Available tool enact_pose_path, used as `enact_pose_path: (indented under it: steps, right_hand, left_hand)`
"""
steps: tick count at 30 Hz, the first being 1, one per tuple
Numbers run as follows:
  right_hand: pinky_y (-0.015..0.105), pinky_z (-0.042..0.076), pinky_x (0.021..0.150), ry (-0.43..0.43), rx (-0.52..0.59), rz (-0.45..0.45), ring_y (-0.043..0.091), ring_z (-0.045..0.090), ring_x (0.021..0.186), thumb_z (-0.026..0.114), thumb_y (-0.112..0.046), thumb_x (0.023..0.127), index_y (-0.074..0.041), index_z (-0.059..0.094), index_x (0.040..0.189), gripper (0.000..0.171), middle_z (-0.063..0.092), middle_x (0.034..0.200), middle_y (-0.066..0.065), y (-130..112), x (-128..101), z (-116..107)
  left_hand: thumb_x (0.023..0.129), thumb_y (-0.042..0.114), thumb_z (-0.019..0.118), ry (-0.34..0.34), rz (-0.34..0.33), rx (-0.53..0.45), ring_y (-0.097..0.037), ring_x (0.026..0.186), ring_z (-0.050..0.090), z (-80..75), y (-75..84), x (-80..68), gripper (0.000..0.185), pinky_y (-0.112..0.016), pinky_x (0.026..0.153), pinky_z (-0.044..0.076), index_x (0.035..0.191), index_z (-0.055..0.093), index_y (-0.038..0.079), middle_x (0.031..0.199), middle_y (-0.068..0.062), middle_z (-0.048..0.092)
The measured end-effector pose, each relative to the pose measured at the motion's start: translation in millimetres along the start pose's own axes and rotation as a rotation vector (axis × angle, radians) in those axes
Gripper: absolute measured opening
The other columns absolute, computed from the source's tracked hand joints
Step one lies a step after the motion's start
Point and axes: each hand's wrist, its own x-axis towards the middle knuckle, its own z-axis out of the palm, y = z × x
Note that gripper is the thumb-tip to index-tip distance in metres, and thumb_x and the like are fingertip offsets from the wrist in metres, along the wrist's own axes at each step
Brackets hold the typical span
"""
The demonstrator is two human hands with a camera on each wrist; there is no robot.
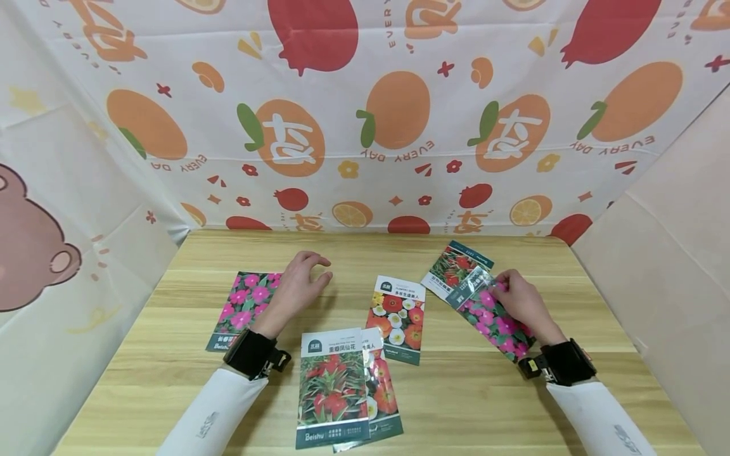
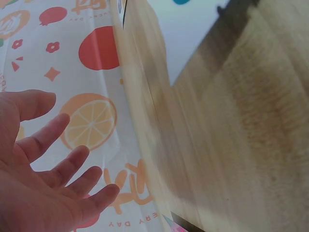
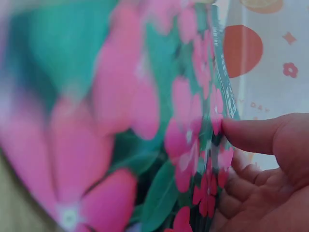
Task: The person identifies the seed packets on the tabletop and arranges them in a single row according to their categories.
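Note:
My right hand (image 1: 521, 304) pinches a seed packet with pink flowers (image 1: 495, 322) by its edge, thumb on the printed face. In the right wrist view that pink-flowered packet (image 3: 145, 121) fills much of the picture, with the thumb and curled fingers of the hand (image 3: 265, 169) at its side. In the head view its upper end overlaps a red-flowered packet (image 1: 447, 269). My left hand (image 1: 299, 283) holds nothing, its fingers loosely bent. It overlaps another pink-flowered packet (image 1: 242, 304) on the left. The left wrist view shows the same hand (image 2: 53, 169) with fingers spread.
A poppy seed packet (image 1: 396, 316) lies mid-table. Nearer the front, a red-flowered packet (image 1: 332, 386) partly covers a second poppy packet (image 1: 383, 392). Behind the wooden table (image 1: 353, 253) rises a fruit-printed cloth (image 1: 342, 183), with pale cloth along both sides.

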Motion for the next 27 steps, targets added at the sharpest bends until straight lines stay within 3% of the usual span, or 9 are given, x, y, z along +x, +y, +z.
enact_pose_path:
  steps: [10, 19, 23, 27]
  right_hand:
    - [0.029, 0.048, 0.072, -0.005, 0.191, -0.030, 0.026, 0.061, 0.092, 0.049, -0.011, 0.109, 0.011, 0.053, 0.129, 0.029, 0.065, 0.112, 0.025, -25, 6, -9]
    - [0.029, 0.046, 0.069, 0.017, 0.237, -0.075, 0.024, 0.056, 0.084, 0.052, -0.009, 0.108, 0.008, 0.056, 0.126, 0.026, 0.066, 0.104, 0.020, -66, 13, -1]
    - [0.032, 0.047, 0.072, 0.041, 0.229, -0.112, 0.025, 0.057, 0.085, 0.053, -0.010, 0.108, 0.006, 0.059, 0.125, 0.024, 0.066, 0.105, 0.019, -82, 16, 7]
    - [0.033, 0.047, 0.074, 0.062, 0.221, -0.153, 0.026, 0.057, 0.088, 0.055, -0.010, 0.107, 0.005, 0.061, 0.125, 0.024, 0.065, 0.106, 0.018, -98, 19, 16]
  left_hand:
    - [0.101, 0.022, 0.068, 0.005, -0.001, -0.022, -0.040, 0.132, 0.052, 0.2, 3.7, 0.8, 0.036, -0.057, 0.107, 0.045, 0.132, 0.066, 0.003, 0.142, -0.022, 0.053]
    - [0.102, 0.026, 0.067, -0.006, 0.007, -0.073, -0.039, 0.134, 0.052, 8.1, 13.0, -1.8, 0.042, -0.057, 0.110, 0.043, 0.137, 0.062, 0.003, 0.144, -0.021, 0.053]
    - [0.103, 0.026, 0.066, -0.020, 0.004, -0.164, -0.037, 0.135, 0.051, 12.2, 17.1, -2.1, 0.044, -0.054, 0.111, 0.043, 0.139, 0.059, 0.002, 0.144, -0.020, 0.055]
    - [0.104, 0.022, 0.065, -0.041, 0.012, -0.321, -0.037, 0.132, 0.054, 17.9, 25.5, -2.4, 0.051, -0.052, 0.110, 0.046, 0.147, 0.050, -0.001, 0.141, -0.022, 0.057]
